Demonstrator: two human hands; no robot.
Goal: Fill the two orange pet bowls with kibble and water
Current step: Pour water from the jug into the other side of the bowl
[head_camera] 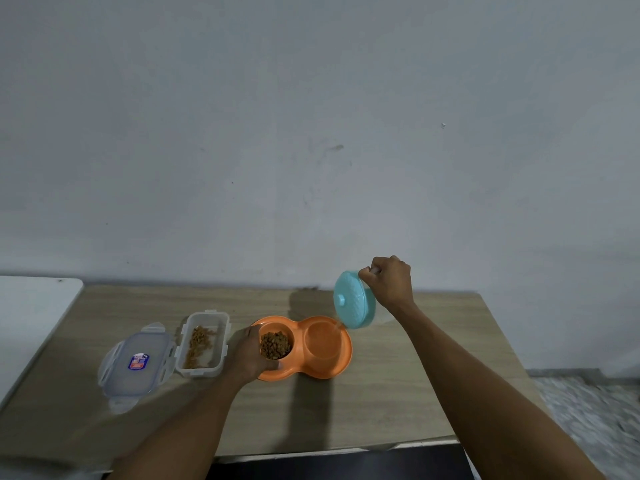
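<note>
An orange double pet bowl (343,362) sits mid-table. Its left well holds brown kibble (275,345); its right well (320,341) shows a shiny wet bottom. My left hand (247,358) grips the bowl's left rim. My right hand (388,282) holds the handle of a teal-lidded jug (355,299), tipped to the left above the right well, and a thin stream of water (337,326) falls from its lower edge into that well.
A clear plastic container (204,344) with some kibble stands left of the bowl, its lid (136,365) lying beside it. The wooden table (381,403) ends at a grey wall behind. A white surface (31,313) adjoins the table's left side.
</note>
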